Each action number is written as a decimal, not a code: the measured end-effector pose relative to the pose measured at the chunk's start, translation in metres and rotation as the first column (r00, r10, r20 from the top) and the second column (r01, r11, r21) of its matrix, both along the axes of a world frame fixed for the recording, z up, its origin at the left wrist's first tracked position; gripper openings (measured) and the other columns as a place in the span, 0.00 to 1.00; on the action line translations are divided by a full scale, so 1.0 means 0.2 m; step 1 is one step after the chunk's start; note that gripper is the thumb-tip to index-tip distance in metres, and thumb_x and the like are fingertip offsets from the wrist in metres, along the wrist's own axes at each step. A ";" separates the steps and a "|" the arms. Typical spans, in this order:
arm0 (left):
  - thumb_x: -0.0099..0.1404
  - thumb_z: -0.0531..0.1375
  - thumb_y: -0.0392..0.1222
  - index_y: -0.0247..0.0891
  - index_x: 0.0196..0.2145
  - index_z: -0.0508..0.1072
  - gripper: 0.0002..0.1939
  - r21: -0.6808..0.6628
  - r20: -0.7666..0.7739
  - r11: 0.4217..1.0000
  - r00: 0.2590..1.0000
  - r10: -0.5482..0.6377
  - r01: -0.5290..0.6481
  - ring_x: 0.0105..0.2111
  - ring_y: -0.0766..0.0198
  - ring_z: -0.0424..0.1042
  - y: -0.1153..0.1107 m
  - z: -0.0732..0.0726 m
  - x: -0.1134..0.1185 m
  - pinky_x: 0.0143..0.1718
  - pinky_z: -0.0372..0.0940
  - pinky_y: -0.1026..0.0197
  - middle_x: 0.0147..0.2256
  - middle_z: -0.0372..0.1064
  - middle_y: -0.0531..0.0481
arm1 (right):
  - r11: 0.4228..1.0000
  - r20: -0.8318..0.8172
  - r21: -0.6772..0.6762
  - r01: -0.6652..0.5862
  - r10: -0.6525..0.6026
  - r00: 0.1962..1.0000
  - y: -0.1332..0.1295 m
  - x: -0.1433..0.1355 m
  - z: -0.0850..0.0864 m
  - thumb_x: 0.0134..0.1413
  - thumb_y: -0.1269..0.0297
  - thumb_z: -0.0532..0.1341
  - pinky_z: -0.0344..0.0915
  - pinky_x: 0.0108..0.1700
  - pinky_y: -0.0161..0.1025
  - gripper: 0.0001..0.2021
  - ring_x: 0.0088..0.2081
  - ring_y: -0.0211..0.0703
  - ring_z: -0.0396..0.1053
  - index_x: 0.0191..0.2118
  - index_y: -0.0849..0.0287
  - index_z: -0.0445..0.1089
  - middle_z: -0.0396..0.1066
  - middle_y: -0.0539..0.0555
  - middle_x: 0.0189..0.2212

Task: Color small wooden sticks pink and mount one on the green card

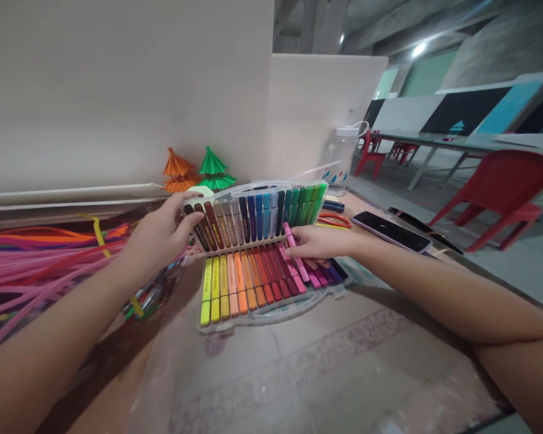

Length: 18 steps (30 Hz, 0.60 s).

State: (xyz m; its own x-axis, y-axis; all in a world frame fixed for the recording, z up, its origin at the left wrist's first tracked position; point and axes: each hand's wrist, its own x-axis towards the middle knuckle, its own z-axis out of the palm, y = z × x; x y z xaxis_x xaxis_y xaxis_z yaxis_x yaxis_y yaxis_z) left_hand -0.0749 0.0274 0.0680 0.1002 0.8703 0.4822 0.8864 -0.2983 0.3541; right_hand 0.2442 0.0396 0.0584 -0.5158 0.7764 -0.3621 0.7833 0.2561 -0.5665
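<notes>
An open clear plastic marker case (271, 314) lies on the table, its back half tilted up. Yellow, orange, red, pink and purple markers fill the front half; brown, grey, blue and green ones stand in the raised half. My left hand (171, 226) grips the left end of that raised half, thumb over the dark markers. In my right hand (314, 242) a pink marker (295, 250) is pinched, slanting above the pink and purple section. My fingers partly hide the markers below it.
Pink and orange fuzzy stems (40, 265) lie at the left. Orange (178, 170) and green (215, 169) paper trees stand behind the case. At the right are a clear bottle (339, 158), a phone (391, 231) and a red chair (502, 193).
</notes>
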 end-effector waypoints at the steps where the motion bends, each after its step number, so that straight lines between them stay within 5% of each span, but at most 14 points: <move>1: 0.67 0.52 0.55 0.41 0.61 0.67 0.29 0.001 -0.001 1.000 1.000 -0.003 0.003 0.27 0.58 0.67 0.00 0.00 0.00 0.31 0.56 0.61 0.30 0.69 0.51 | 1.000 -0.003 -0.003 0.000 0.000 1.000 0.00 0.00 -0.01 0.66 0.51 0.57 0.60 0.22 0.34 0.14 0.16 0.34 0.63 0.41 0.58 0.62 0.71 0.47 0.20; 6: 0.68 0.53 0.54 0.39 0.61 0.66 0.28 -0.029 -0.014 0.999 1.000 0.012 -0.013 0.31 0.57 0.69 -0.01 0.02 0.01 0.34 0.57 0.60 0.33 0.71 0.49 | 0.999 -0.136 0.008 -0.034 0.035 0.990 0.01 0.03 0.03 0.65 0.50 0.59 0.61 0.26 0.33 0.17 0.20 0.33 0.64 0.34 0.59 0.66 0.67 0.46 0.21; 10: 0.68 0.53 0.53 0.40 0.62 0.66 0.28 -0.030 -0.016 1.000 1.000 0.008 -0.009 0.31 0.56 0.69 -0.02 0.03 0.01 0.34 0.57 0.60 0.34 0.72 0.48 | 0.982 -0.208 0.080 -0.172 0.185 0.961 -0.05 0.05 0.12 0.64 0.54 0.60 0.62 0.28 0.35 0.13 0.23 0.35 0.65 0.37 0.60 0.69 0.71 0.48 0.24; 12: 0.68 0.53 0.53 0.40 0.61 0.66 0.27 -0.026 -0.018 1.000 1.000 0.012 -0.013 0.30 0.56 0.69 -0.02 0.02 0.01 0.33 0.56 0.60 0.32 0.71 0.49 | 0.946 -0.092 0.244 -0.213 0.242 0.966 -0.11 0.04 0.16 0.65 0.60 0.60 0.64 0.33 0.36 0.09 0.30 0.38 0.71 0.38 0.60 0.72 0.77 0.53 0.33; 15: 0.68 0.53 0.53 0.40 0.61 0.66 0.27 -0.028 -0.012 1.000 1.000 0.003 -0.004 0.29 0.58 0.68 -0.02 0.02 0.01 0.33 0.56 0.61 0.32 0.70 0.50 | 0.803 0.241 0.542 -0.248 0.134 0.961 -0.20 0.02 0.18 0.62 0.74 0.58 0.62 0.36 0.38 0.11 0.36 0.45 0.74 0.44 0.58 0.76 0.78 0.56 0.36; 18: 0.68 0.53 0.53 0.40 0.61 0.66 0.27 -0.033 -0.009 0.999 1.000 0.011 -0.011 0.30 0.58 0.68 -0.02 0.03 0.01 0.33 0.56 0.61 0.31 0.70 0.50 | 0.706 0.401 0.590 -0.392 0.166 0.901 -0.24 -0.01 0.14 0.56 0.84 0.55 0.62 0.36 0.39 0.19 0.36 0.47 0.74 0.47 0.60 0.76 0.78 0.58 0.36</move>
State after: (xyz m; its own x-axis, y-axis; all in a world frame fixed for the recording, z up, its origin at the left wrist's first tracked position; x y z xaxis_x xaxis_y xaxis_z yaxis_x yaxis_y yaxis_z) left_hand -0.0727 0.0224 0.0733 0.0945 0.8870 0.4521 0.8928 -0.2764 0.3557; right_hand 0.2420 -0.0091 0.0868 -0.7021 0.7121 -0.0027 0.7103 0.7006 0.0676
